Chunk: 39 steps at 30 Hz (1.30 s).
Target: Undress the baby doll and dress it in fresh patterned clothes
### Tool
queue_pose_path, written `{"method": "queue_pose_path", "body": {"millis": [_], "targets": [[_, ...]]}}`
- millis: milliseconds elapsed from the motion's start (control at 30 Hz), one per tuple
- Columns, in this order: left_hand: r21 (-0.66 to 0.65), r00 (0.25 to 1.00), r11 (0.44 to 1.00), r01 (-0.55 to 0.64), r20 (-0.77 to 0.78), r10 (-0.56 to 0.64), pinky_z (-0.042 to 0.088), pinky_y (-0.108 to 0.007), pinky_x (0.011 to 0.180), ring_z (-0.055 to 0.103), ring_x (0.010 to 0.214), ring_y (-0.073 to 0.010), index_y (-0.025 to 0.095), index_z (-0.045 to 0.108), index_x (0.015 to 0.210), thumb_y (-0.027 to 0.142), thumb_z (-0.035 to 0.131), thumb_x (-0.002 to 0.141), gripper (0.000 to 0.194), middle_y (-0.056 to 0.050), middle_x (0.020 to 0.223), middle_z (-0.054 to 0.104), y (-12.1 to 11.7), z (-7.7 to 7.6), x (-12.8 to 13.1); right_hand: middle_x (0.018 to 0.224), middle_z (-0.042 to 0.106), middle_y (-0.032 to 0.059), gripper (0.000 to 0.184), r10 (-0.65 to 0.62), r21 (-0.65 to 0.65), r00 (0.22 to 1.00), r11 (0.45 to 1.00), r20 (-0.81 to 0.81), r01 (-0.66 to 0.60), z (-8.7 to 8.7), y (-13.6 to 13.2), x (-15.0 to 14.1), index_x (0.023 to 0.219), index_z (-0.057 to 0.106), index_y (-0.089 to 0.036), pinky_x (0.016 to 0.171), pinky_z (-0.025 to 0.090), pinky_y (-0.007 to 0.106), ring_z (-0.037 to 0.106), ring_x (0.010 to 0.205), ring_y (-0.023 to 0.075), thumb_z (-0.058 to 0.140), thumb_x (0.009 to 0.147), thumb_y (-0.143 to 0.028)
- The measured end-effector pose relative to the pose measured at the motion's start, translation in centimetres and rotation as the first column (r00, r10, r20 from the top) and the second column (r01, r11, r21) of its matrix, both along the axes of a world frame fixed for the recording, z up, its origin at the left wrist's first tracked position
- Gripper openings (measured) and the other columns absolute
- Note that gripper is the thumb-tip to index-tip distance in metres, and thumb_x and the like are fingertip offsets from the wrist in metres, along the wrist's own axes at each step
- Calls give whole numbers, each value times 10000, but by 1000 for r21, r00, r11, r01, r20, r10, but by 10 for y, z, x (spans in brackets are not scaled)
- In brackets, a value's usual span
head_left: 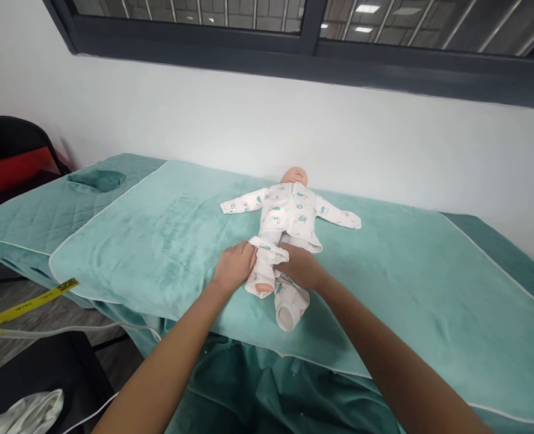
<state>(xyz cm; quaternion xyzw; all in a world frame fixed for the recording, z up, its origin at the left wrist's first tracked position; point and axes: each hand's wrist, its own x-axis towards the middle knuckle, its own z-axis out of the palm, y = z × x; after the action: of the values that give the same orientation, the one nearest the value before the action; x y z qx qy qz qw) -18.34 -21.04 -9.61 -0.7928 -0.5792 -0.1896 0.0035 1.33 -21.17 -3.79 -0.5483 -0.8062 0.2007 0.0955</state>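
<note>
Left hand [233,265]: fingers pinch the edge of the trousers [289,298]. Right hand [299,266]: fingers partly hidden by cloth; grip cannot be told. Doll [294,176] lies on the bed [411,271], upper body beyond the fingers. Shirt hem [310,243] crowds the right fingers. Yellow tag [32,305], cable [68,330] and crumpled cloth [27,413] sit well left of both hands.

Bright, diffuse light leaves soft shadows on the green cover [411,271]; the window [398,27] shows glare (small white patches).
</note>
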Motion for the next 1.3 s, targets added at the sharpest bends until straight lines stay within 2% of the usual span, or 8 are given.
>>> {"method": "queue_pose_path", "body": {"millis": [333, 500, 633, 733, 867, 1000, 1133, 1300], "targets": [[-20, 986, 999, -50, 158, 52, 421, -310, 721, 638, 838, -231, 197, 599, 989, 362, 376, 988, 278, -86, 938, 685, -5, 2, -2, 925, 646, 77, 104, -101, 169, 978, 983, 180, 70, 16, 17, -11, 898, 548, -191, 612, 280, 291, 572, 816, 206, 447, 908, -215], [-62, 952, 997, -54, 298, 71, 430, -313, 738, 636, 848, -224, 202, 603, 983, 355, 420, 961, 239, -72, 918, 690, -5, -2, -6, 1078, 635, 45, 155, -161, 132, 978, 975, -133, 178, 1, 6, 0, 1026, 554, -216, 749, 385, 271, 569, 998, 196, 520, 876, -237], [-109, 773, 984, -142, 608, 179, 446, -296, 722, 613, 787, -188, 203, 580, 936, 384, 407, 952, 250, -34, 842, 661, 5, 0, -13, 1219, 582, 56, 353, -107, -49, 880, 994, -464, 95, 4, 10, 32, 1211, 505, -226, 851, 456, 294, 562, 1067, 189, 539, 900, -390], [-94, 648, 982, -165, 741, 179, 463, -285, 780, 605, 891, -177, 192, 551, 996, 367, 497, 908, 203, -42, 954, 639, 23, 14, -2, 1277, 534, 109, 349, -144, 146, 947, 970, -288, 192, 10, 17, 45, 1239, 495, -183, 935, 439, 364, 508, 1144, 240, 507, 922, -328], [-33, 847, 999, 24, 532, -3, 437, -334, 913, 533, 1118, -229, 194, 543, 1081, 250, 676, 789, 326, -87, 1179, 568, 45, 43, 43, 1287, 502, 185, 275, -169, 333, 982, 934, 82, 133, 14, 26, 28, 1150, 563, -149, 991, 385, 459, 420, 1213, 335, 550, 901, -263], [-30, 994, 999, -18, 104, 21, 416, -429, 908, 480, 1163, -324, 150, 547, 1066, 173, 623, 817, 262, -167, 1222, 529, 51, 62, 81, 1114, 576, 177, 94, -229, 262, 973, 937, -40, 231, 18, 39, 13, 935, 587, -163, 918, 430, 423, 505, 1136, 311, 502, 895, -156], [-10, 990, 999, -51, 128, 52, 412, -406, 874, 511, 1111, -310, 171, 548, 982, 202, 506, 895, 102, -156, 1105, 576, 58, 60, 67, 949, 630, 117, 167, -379, 197, 892, 882, -245, 429, 20, 48, 48, 983, 537, -169, 787, 488, 334, 616, 929, 226, 399, 959, -259], [-194, 694, 913, -358, 599, 399, 416, -336, 748, 574, 859, -244, 196, 524, 878, 265, 447, 912, 108, -82, 876, 607, 69, 38, 5, 886, 652, 106, 265, -601, 29, 669, 734, -436, 678, -5, 29, 126, 958, 507, -160, 629, 501, 281, 652, 760, 176, 297, 940, -322]]}}
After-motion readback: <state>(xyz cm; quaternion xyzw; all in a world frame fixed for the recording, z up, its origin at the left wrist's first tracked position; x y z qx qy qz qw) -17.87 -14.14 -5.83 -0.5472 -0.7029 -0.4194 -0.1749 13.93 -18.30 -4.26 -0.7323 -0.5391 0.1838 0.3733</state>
